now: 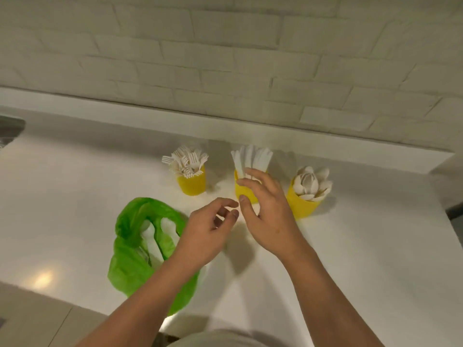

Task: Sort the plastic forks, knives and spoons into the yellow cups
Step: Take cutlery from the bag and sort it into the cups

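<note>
Head view: white knives upright in yellow cup.

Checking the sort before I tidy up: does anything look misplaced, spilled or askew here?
Nothing looks spilled or mixed: forks, knives and spoons stand apart in the yellow cups. Only some white cutlery lies unsorted in the green bag.
</note>
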